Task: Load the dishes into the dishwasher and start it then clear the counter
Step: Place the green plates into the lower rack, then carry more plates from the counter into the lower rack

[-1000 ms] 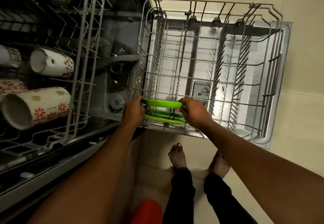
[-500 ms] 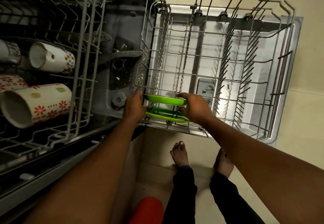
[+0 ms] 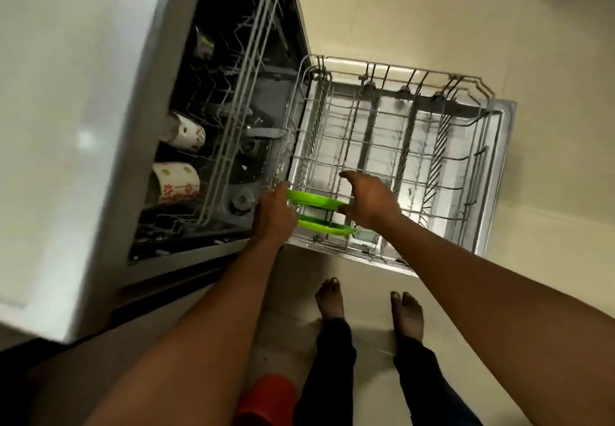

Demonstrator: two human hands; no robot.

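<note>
1. Firstly, a smooth, glossy white counter [image 3: 66, 126] fills the left of the frame, and its edges are cut off.
2. One lower rack [image 3: 466, 172] of grey wire with rows of thin tines sits centre right, over the shiny steel door [image 3: 506, 146].
3. One upper rack [image 3: 233, 102] of wire is at centre left, and its back is lost in the dark tub.
4. Two cylindrical, flower-printed mugs [image 3: 176, 182] lie sideways in the upper rack, partly hidden by the counter edge.
5. Two bare feet [image 3: 329, 299] stand on pale floor at lower centre.
6. Two thin, bright green plates are seen edge-on at the lower rack's lower-left corner: upper plate [image 3: 312, 199] and lower plate [image 3: 326, 227].
7. The left hand [image 3: 274, 212] curls round the upper plate's left rim. The right hand [image 3: 372, 199] holds its right rim with the forefinger stretched out; the other fingers are hidden.
8. One red rounded thing [image 3: 266, 399] at the bottom edge is cut off and cannot be identified.
</note>
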